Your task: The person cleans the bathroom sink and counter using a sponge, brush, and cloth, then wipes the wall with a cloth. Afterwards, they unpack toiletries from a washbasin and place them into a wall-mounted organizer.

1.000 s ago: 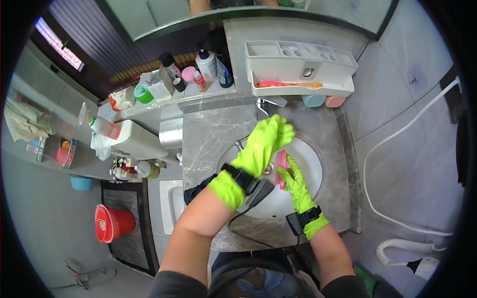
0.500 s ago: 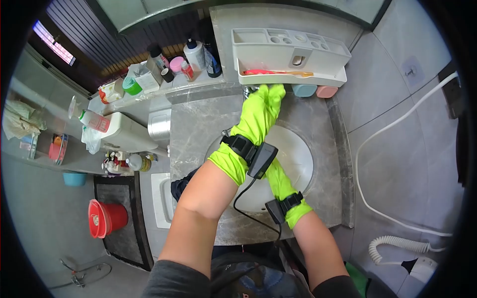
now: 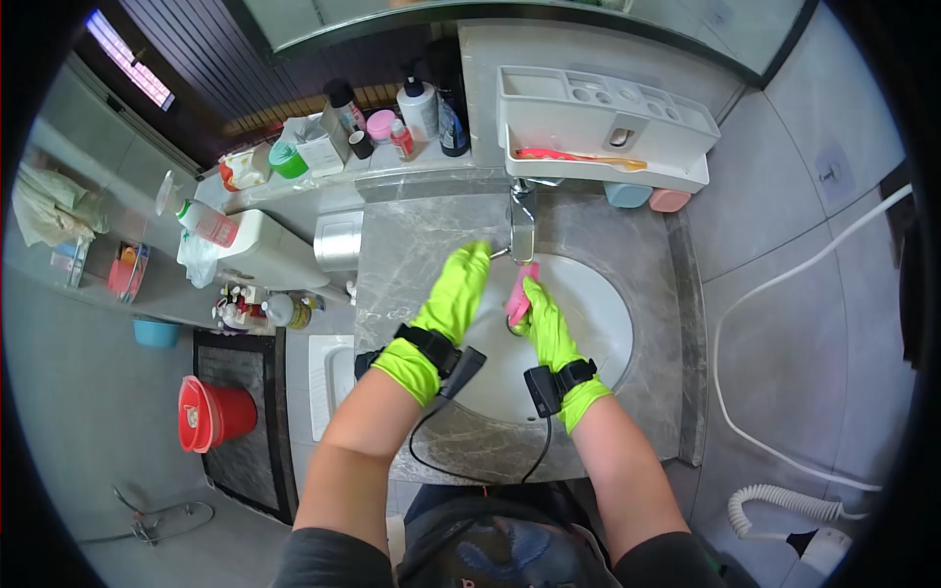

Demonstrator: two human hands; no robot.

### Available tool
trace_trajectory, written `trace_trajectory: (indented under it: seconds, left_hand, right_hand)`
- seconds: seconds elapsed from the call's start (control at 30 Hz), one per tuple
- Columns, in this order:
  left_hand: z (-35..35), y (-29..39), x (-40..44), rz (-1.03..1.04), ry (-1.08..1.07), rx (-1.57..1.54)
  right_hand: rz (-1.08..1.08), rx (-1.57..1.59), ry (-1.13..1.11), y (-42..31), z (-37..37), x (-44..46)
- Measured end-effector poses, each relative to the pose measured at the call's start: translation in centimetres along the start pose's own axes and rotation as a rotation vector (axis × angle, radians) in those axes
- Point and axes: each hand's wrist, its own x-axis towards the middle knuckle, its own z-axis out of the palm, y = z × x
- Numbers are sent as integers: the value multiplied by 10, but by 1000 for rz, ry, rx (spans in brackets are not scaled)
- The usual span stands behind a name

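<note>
Both hands wear bright green rubber gloves, with a black band and small box at each wrist. My right hand point(image 3: 549, 328) is closed on a soft pink sponge or cloth point(image 3: 519, 296), which kind I cannot tell, over the white washbasin point(image 3: 598, 333). The pink piece is just below the spout of the chrome faucet point(image 3: 523, 220). My left hand point(image 3: 459, 289) is to the left of the faucet above the basin's rim, fingers stretched out and nothing visible in them.
Around the basin runs a grey marble counter point(image 3: 412, 235). A white wall rack point(image 3: 608, 127) holds a red and an orange toothbrush-like item point(image 3: 578, 157). Bottles, including a white pump bottle point(image 3: 419, 108), line the back ledge. A red bucket point(image 3: 230, 412) is at lower left.
My left hand has come off the faucet area, down and to the left. The faucet and the pink piece in my right hand now show. The view has shifted slightly.
</note>
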Motion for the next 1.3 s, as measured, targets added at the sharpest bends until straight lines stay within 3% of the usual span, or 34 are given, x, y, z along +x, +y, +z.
trace_trajectory:
  seconds: [0.13,0.23,0.27,0.37,0.5,0.6,0.67,0.73,0.83,0.87,0.93,0.97,1.0,1.1,1.13,1.2,1.23,1.27,1.3]
  left_hand:
    - [14,-9,-22,-142,-77,-631]
    - [17,-35,-20,-337,-173,-725]
    - [20,-43,-25,-300,-207,-590]
    - [35,-37,-50,-129,-353,-640]
    - [46,-38,-61,-254,-579,-604]
    - [55,-36,-62,-315,-502,-747]
    - [60,-36,-60,-429,-360,-949]
    - [66,-45,-53,-620,-205,-1212]
    - [76,-59,-59,28,-380,-589]
    - [79,-64,-57,133,-428,-503]
    - [90,-78,-52,235,-501,-473]
    - [97,-87,-46,-62,-713,-1222]
    - [106,-97,-41,-514,-797,-1924]
    - [82,-57,-49,-299,-989,-1870]
    - [87,-68,-52,-208,-765,-1580]
    - [77,-64,-55,83,-580,-792]
    - [76,-66,-58,321,-477,-464]
    - [76,-67,-60,518,-311,-130]
    - [78,-72,-61,427,-357,-258]
  right_hand:
    - [-39,-166,-138,-16,4,5]
    - [-17,-255,-168,-14,-12,-6]
    - [-10,-199,-214,-13,-16,-13]
    - [121,-92,23,27,-38,-24]
    - [95,-6,-9,56,-45,-32]
    - [18,119,-405,32,-67,-29]
    - [-113,104,-249,25,-64,-34]
    - [-317,-14,328,-8,-19,-71]
    - [-679,-1034,34,-53,-10,-95]
    - [-968,-1160,-17,-55,-1,-82]
    - [-822,-1459,-54,-77,12,-70]
    - [-740,-1601,-79,-88,20,-65]
    - [-788,-1660,-87,-93,31,-64]
    - [-813,-1647,-99,-91,35,-55]
    - [-772,-1586,-98,-89,29,-61]
    - [-718,-1486,-143,-78,0,-68]
    - [-681,-1435,-169,-73,-8,-74]
    - [-786,-1320,-209,-70,-11,-77]
    - [-778,-1375,-202,-73,-6,-78]
